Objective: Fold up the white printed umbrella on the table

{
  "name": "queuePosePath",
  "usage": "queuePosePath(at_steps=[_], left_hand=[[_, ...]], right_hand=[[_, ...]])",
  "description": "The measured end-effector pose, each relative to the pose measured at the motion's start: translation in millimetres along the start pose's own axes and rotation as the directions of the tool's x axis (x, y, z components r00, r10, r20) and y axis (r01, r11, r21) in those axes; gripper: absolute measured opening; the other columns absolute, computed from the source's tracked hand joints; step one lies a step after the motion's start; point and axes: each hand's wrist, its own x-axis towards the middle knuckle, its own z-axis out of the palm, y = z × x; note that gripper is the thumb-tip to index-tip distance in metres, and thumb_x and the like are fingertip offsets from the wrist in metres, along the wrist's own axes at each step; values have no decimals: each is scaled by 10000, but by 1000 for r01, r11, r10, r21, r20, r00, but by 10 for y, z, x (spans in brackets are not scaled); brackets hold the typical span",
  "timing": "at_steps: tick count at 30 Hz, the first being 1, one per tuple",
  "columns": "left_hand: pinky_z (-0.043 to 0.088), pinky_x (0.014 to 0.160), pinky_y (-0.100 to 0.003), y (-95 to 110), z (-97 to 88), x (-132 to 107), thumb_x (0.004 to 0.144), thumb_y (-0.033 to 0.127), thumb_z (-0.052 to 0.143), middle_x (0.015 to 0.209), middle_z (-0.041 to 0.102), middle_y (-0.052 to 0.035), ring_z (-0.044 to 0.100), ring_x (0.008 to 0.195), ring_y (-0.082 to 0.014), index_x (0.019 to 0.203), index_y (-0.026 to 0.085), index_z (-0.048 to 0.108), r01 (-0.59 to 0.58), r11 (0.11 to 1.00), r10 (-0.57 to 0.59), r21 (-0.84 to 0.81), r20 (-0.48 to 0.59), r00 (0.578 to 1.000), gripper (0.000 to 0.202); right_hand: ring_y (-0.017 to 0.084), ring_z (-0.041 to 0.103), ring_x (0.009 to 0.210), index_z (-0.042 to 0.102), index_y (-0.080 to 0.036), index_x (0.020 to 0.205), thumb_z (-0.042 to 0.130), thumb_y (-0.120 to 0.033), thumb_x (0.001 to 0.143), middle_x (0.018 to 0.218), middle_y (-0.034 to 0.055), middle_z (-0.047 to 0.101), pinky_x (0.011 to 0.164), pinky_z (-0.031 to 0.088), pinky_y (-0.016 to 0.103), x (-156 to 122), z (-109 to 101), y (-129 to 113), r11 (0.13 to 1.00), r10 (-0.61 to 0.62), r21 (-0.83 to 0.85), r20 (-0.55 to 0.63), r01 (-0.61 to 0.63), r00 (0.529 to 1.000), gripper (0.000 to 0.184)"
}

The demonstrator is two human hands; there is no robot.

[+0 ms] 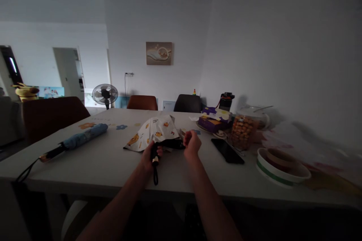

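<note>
A white folding umbrella with small yellow cartoon figures lies loosely bunched on the table in front of me, its black underside showing on the near side. My left hand is wrapped round its black handle, from which a wrist loop hangs toward me. At the right edge of the fabric, my right hand is closed with the fingers curled in, pinching at the dark edge of the umbrella. Exactly what lies between those fingertips is hard to see in the dim light.
A folded blue umbrella lies on the table at the left. To the right are a black phone, a jar of nuts, purple boxes and a green-striped bowl. Chairs stand along the far side.
</note>
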Motion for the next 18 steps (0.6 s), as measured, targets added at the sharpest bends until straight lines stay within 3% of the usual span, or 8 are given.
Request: queuePosePath(at_steps=[2,5,7,12,18], left_hand=[[398,379,-147,-4,3,0,927,350,304,612,422,14,406,429,-49,773,156,416,-22,1000,22,-21,5,1000,272],[394,373,-146,-10,18,-4,928,346,306,608,421,14,408,432,-49,775,156,411,-16,1000,16,-13,-5,1000,266],[387,363,-144,-13,27,-6,925,357,313,595,412,19,404,422,-49,770,158,407,6,1000,-6,9,-22,1000,270],[377,357,-148,-10,-4,38,921,380,316,580,427,17,410,407,-51,757,155,407,35,997,-35,74,-6,999,294],[392,353,-176,0,-48,96,910,396,331,560,445,9,446,408,-75,758,146,437,63,987,-67,150,18,998,311]], right_hand=[[100,417,400,524,-183,600,454,-349,695,492,-28,501,386,295,218,76,-26,59,974,-132,-200,-112,108,985,204],[139,517,573,565,-181,604,458,-349,706,606,11,591,539,379,239,102,-43,144,818,-315,-494,46,295,948,224],[162,536,641,577,-184,595,468,-401,711,639,26,619,604,385,254,93,-46,181,720,-314,-603,158,343,936,269],[194,552,660,629,-178,620,508,-425,673,650,39,646,618,375,268,91,-56,201,665,-225,-669,243,331,944,280],[203,562,758,647,-151,736,476,-434,710,789,79,663,718,394,290,35,-30,199,702,-444,-550,158,452,882,332]])
